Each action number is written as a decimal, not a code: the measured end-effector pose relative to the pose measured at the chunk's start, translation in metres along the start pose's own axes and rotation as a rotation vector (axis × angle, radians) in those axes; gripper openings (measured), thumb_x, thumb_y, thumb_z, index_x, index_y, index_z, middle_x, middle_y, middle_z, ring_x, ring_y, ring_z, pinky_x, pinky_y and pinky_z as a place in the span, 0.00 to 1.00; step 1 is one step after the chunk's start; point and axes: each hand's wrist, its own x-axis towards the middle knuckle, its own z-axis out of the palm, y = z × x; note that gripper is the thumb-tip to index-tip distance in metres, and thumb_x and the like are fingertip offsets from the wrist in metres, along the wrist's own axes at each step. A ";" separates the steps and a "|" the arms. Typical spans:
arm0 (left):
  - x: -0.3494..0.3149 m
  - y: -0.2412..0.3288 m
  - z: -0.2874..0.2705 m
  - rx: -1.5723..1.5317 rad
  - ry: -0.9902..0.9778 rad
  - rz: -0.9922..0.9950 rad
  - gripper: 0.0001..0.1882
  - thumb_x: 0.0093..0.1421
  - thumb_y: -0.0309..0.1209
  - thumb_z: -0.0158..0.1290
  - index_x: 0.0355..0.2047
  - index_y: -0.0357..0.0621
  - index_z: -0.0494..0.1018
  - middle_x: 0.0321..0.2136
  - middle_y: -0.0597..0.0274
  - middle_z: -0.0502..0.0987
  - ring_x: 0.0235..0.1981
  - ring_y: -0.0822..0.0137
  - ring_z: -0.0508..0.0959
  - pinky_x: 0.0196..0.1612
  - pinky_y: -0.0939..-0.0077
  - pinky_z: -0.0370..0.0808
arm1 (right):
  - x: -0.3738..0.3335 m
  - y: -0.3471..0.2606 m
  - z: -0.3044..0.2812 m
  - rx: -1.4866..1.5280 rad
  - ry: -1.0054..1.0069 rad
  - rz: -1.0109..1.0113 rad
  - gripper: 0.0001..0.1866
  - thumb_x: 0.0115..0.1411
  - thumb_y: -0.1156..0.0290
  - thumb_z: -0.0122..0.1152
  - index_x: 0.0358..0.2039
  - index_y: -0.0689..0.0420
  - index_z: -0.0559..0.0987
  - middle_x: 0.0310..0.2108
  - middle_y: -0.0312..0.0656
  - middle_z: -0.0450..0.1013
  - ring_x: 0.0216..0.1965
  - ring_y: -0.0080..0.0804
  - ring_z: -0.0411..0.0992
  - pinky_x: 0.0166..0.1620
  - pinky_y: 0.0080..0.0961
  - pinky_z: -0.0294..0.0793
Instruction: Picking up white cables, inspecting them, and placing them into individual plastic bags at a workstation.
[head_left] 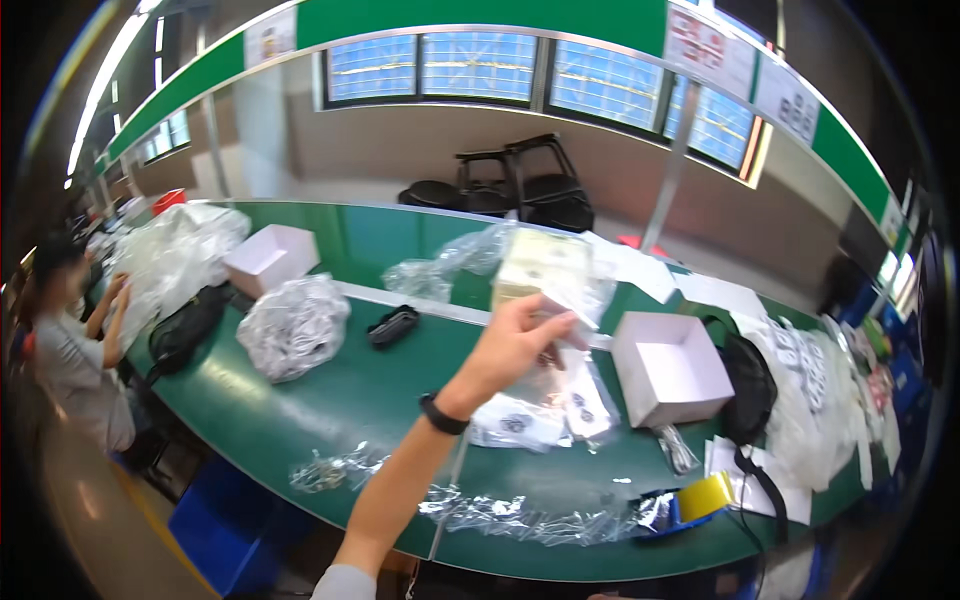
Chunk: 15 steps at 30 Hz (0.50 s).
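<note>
My left hand (520, 342), with a black band on its wrist, reaches out over the middle of the green table. Its thumb and fingers are closed on a thin white slip (572, 308), blurred and partly covered by the fingers. Just beyond it lies a pale yellowish stack (545, 262) with clear plastic around it. Clear bags with white cards (588, 403) in them rest to the right of the wrist, and another flat clear bag (515, 424) lies beside these. My right hand is out of view.
An open white box (672, 372) stands at the right, another (272, 262) at the back left. Clear plastic strips (540, 520) run along the front edge to a blue and yellow dispenser (690, 503). A bundled plastic heap (293, 328) and black pouch (393, 326) sit left. A person (80, 350) works far left.
</note>
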 end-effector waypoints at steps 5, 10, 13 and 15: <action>0.010 -0.005 0.018 -0.048 -0.049 0.027 0.10 0.67 0.30 0.50 0.42 0.35 0.73 0.31 0.55 0.83 0.23 0.76 0.78 0.26 0.81 0.75 | -0.036 0.004 -0.057 -0.319 0.315 -0.077 0.17 0.66 0.59 0.49 0.47 0.55 0.77 0.42 0.41 0.74 0.38 0.48 0.74 0.36 0.37 0.72; 0.001 -0.012 0.005 0.052 0.076 -0.024 0.09 0.63 0.30 0.55 0.38 0.36 0.75 0.31 0.59 0.83 0.26 0.78 0.78 0.29 0.85 0.73 | -0.056 0.019 -0.106 -0.765 1.477 0.743 0.12 0.51 0.78 0.65 0.37 0.65 0.77 0.27 0.42 0.75 0.29 0.28 0.74 0.33 0.21 0.72; 0.008 -0.019 0.014 0.152 0.079 0.066 0.09 0.62 0.27 0.56 0.40 0.33 0.76 0.33 0.57 0.83 0.33 0.75 0.81 0.36 0.82 0.77 | -0.075 0.037 -0.151 -0.756 2.030 0.632 0.10 0.61 0.75 0.59 0.42 0.64 0.75 0.30 0.36 0.74 0.29 0.20 0.71 0.33 0.17 0.69; 0.007 -0.019 0.017 0.171 0.091 0.081 0.10 0.61 0.26 0.57 0.41 0.33 0.76 0.35 0.57 0.83 0.34 0.74 0.81 0.39 0.82 0.77 | -0.098 0.056 -0.182 -0.907 2.199 0.510 0.11 0.64 0.69 0.58 0.43 0.63 0.75 0.31 0.34 0.73 0.29 0.19 0.69 0.35 0.16 0.69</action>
